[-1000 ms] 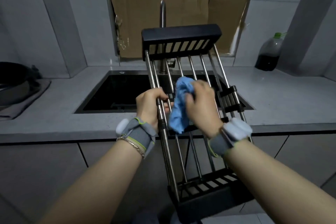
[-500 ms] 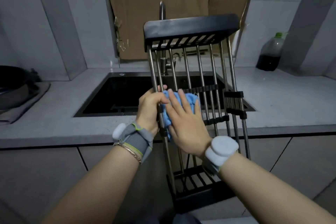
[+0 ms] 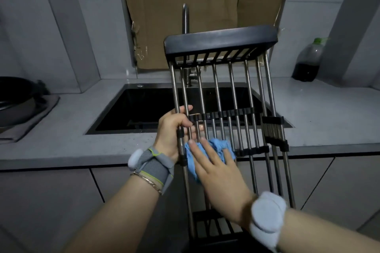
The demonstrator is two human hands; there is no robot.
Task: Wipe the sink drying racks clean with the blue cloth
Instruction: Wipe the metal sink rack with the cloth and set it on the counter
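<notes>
While the left hand (image 3: 174, 129) grips the rack (image 3: 220, 42) by its left rods, tilted upright in front of the sink (image 3: 144, 109), the right hand (image 3: 218, 172) presses the cloth (image 3: 218, 146) flat with straight fingers. It is probably best to stroke along each rod, braced firmly.

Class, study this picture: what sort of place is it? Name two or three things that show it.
Very likely a home kitchen: a black sink sunk into a grey countertop, a tap behind it, a pan at the left, a drying rack held above.
</notes>
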